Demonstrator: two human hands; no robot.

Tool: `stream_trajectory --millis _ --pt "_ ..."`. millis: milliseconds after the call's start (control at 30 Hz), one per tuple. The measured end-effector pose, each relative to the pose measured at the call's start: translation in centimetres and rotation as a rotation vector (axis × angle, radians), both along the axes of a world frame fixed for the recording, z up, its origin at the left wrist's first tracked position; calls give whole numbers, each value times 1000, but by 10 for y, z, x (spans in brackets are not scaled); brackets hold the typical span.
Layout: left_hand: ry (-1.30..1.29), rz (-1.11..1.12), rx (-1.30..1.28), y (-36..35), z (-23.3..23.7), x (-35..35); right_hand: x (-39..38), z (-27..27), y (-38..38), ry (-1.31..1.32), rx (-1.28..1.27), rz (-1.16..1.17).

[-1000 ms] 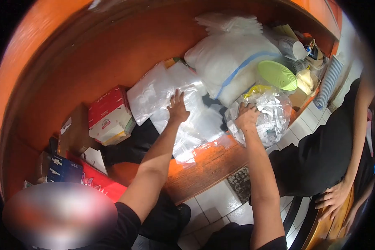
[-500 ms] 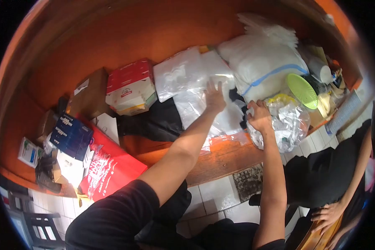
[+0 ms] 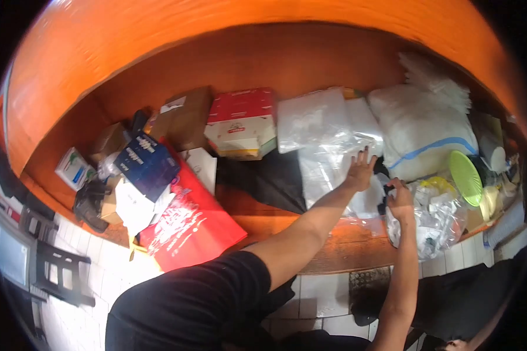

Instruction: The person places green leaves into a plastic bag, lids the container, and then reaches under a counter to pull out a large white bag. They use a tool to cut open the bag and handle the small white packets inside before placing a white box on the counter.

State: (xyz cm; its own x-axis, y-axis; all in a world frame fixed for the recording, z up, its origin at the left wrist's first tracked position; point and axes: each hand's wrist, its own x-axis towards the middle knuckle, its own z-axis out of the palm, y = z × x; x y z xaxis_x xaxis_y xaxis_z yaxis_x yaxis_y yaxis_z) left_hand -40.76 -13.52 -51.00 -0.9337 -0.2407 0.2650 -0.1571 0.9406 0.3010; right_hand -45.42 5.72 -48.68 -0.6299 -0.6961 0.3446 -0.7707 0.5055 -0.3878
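My left hand [image 3: 362, 173] lies with fingers spread on flat clear plastic bags [image 3: 323, 175], which are stacked on the orange wooden shelf [image 3: 339, 248]. To its right, the curled fingers of my right hand [image 3: 400, 203] grip the left edge of a clear plastic bag [image 3: 436, 225] stuffed with crumpled white pieces. What its fingertips press on is partly hidden, with something dark beside them. Just behind my hands sits a large white plastic sack [image 3: 421, 126] with a blue stripe. A green oval basket [image 3: 466, 178] leans at the right of the stuffed bag.
Left of the flat bags are a black cloth-like item [image 3: 257, 178], a red-and-white box [image 3: 240, 123], a brown carton [image 3: 184, 120], a red bag [image 3: 196, 225] and a dark blue box [image 3: 147, 164]. Black chairs [image 3: 58, 251] stand lower left. Another person's dark clothing [image 3: 451, 298] is at lower right.
The view has swung left and up, so the shelf contents sit further right in it. My left hand stays spread on the flat bags; my right stays at the stuffed bag's edge.
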Motion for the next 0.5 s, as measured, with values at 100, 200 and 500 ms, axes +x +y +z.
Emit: stream_trajectory --millis 100,200,500 --pt "223 -153 -101 -11 -32 -18 -21 -27 -3 -62 -141 40" --pt "337 -380 32 -6 -19 -11 -21 -42 -4 191 -190 37" --pt "-87 -717 554 40 -2 -1 0 -11 6 108 98 -227"
